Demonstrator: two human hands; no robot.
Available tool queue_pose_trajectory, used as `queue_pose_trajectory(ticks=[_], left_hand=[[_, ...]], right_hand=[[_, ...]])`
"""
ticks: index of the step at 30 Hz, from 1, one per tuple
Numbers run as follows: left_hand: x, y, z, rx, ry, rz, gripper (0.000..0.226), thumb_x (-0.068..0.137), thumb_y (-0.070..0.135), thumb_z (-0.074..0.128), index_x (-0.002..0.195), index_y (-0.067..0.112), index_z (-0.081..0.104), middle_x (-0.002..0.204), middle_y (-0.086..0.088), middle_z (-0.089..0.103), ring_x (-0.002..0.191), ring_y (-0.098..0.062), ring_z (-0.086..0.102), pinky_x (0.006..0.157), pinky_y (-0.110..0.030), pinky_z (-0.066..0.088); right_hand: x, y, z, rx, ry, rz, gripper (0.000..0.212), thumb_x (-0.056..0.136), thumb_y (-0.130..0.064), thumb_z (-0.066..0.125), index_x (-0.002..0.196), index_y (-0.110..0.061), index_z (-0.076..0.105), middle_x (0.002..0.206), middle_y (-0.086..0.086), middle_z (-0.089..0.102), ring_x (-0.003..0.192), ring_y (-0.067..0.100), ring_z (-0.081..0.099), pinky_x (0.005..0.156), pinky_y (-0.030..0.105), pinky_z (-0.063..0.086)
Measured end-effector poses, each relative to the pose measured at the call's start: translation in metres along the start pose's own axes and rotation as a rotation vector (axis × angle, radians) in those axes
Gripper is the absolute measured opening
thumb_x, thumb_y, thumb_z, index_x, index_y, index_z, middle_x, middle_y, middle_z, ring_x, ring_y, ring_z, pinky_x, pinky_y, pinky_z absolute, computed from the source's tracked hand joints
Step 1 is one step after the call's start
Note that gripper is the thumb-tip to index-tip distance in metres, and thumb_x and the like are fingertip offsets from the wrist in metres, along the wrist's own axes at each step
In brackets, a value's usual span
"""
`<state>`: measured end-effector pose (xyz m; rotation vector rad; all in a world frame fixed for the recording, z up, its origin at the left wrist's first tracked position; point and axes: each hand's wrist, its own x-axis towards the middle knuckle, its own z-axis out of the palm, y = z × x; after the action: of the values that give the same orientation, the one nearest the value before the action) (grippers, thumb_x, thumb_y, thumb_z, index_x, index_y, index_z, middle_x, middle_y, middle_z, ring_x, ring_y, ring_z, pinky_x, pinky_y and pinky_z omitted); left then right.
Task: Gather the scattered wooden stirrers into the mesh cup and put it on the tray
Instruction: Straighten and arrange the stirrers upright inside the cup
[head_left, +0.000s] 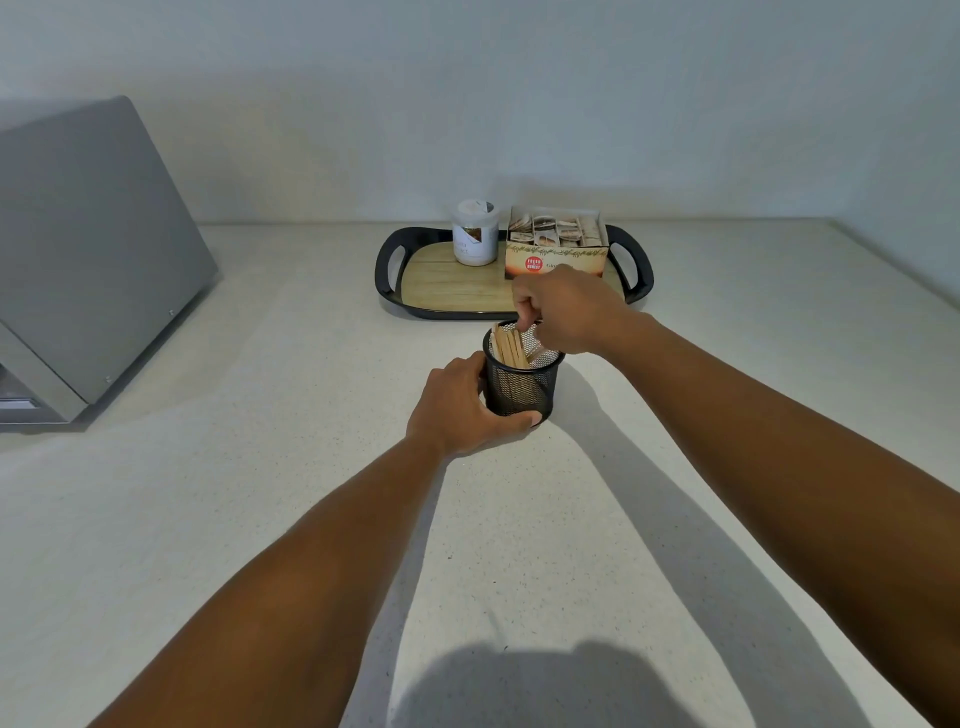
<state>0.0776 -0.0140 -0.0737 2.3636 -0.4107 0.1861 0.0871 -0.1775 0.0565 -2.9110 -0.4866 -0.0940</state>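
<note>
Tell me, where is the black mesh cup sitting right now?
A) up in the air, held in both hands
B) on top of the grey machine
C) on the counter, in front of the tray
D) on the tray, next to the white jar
C: the mesh cup stands on the counter, nearer than the tray, with the left hand gripping its side.

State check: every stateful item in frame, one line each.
mesh cup: upright on counter, not on tray
wooden stirrers: standing inside cup
left hand: grips cup's side
right hand: over cup, fingers curled at stirrers
tray: holds jar and box
white jar: lid on
tea box: open
</note>
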Motion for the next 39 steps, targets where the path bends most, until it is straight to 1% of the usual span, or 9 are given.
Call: queue_pose_trajectory(ticks=[6,10,14,18,25,29,31,34,39], left_hand=[[-0.001,0.0,0.0,-0.02,0.0,0.003,0.102,0.056,0.084,0.07,0.14,0.03,0.048,0.128,0.008,0.065,0.112,-0.016,0.064,0.086,-0.032,0.061],[0.0,0.0,0.0,-0.023,-0.005,0.009,0.102,0.057,0.083,0.07,0.141,0.03,0.047,0.128,0.008,0.065,0.112,-0.015,0.064,0.087,-0.031,0.061],[0.001,-0.001,0.0,0.0,-0.001,0.001,0.103,0.055,0.086,0.069,0.14,0.031,0.048,0.126,0.01,0.065,0.11,-0.016,0.064,0.086,-0.033,0.061],[0.0,-0.002,0.001,0.004,0.0,-0.007,0.101,0.055,0.085,0.069,0.139,0.031,0.047,0.126,0.009,0.065,0.11,-0.016,0.064,0.086,-0.033,0.061],[0.0,-0.001,0.001,0.01,-0.003,-0.016,0.102,0.056,0.086,0.068,0.139,0.032,0.046,0.127,0.009,0.064,0.113,-0.017,0.063,0.088,-0.033,0.061],[0.001,0.0,0.001,0.023,-0.012,-0.012,0.103,0.056,0.086,0.068,0.14,0.031,0.046,0.129,0.008,0.063,0.114,-0.016,0.062,0.088,-0.033,0.06],[0.0,0.0,0.0,0.022,-0.008,-0.009,0.103,0.056,0.086,0.068,0.14,0.03,0.047,0.128,0.008,0.064,0.112,-0.016,0.062,0.087,-0.033,0.061],[-0.001,0.0,0.0,0.034,0.005,-0.003,0.101,0.057,0.085,0.068,0.139,0.03,0.049,0.126,0.008,0.065,0.11,-0.016,0.063,0.086,-0.032,0.061],[-0.001,0.001,-0.001,0.031,0.007,0.007,0.098,0.059,0.082,0.07,0.138,0.028,0.051,0.124,0.007,0.067,0.109,-0.017,0.064,0.085,-0.032,0.061]], right_hand=[[-0.001,0.006,0.005,-0.085,0.161,0.005,0.012,0.086,-0.012,0.066,0.085,-0.023,0.06,0.09,0.0,0.068,0.084,0.018,0.06,0.054,0.021,0.034],[0.004,0.006,0.002,-0.238,0.017,0.02,0.008,0.083,-0.024,0.072,0.091,-0.023,0.072,0.105,0.001,0.06,0.097,0.019,0.055,0.054,0.021,0.031],[0.006,0.003,0.001,-0.365,-0.131,0.027,0.035,0.082,-0.041,0.072,0.115,-0.027,0.07,0.123,0.005,0.049,0.118,0.025,0.042,0.078,0.035,0.047],[0.008,-0.003,0.004,-0.47,-0.23,0.033,0.039,0.086,-0.035,0.068,0.123,-0.023,0.065,0.125,0.008,0.046,0.122,0.027,0.038,0.08,0.037,0.046],[0.011,-0.014,0.002,-0.532,-0.217,0.029,0.023,0.087,-0.019,0.066,0.108,-0.009,0.064,0.114,0.007,0.052,0.107,0.025,0.045,0.068,0.034,0.041],[0.009,-0.014,-0.008,-0.545,-0.194,0.032,0.012,0.089,-0.018,0.063,0.088,-0.013,0.053,0.079,0.002,0.051,0.074,0.016,0.049,0.055,0.029,0.037],[0.01,-0.013,-0.012,-0.534,-0.182,0.026,0.014,0.089,-0.022,0.065,0.087,-0.014,0.054,0.071,-0.001,0.047,0.072,0.016,0.05,0.053,0.027,0.037],[0.012,-0.013,-0.014,-0.483,-0.196,0.001,0.019,0.089,-0.028,0.067,0.102,-0.015,0.067,0.08,0.0,0.055,0.085,0.02,0.058,0.058,0.03,0.044],[0.011,-0.012,-0.017,-0.385,-0.182,0.012,0.03,0.088,-0.029,0.068,0.113,-0.014,0.069,0.094,0.003,0.056,0.095,0.024,0.06,0.08,0.041,0.056]])
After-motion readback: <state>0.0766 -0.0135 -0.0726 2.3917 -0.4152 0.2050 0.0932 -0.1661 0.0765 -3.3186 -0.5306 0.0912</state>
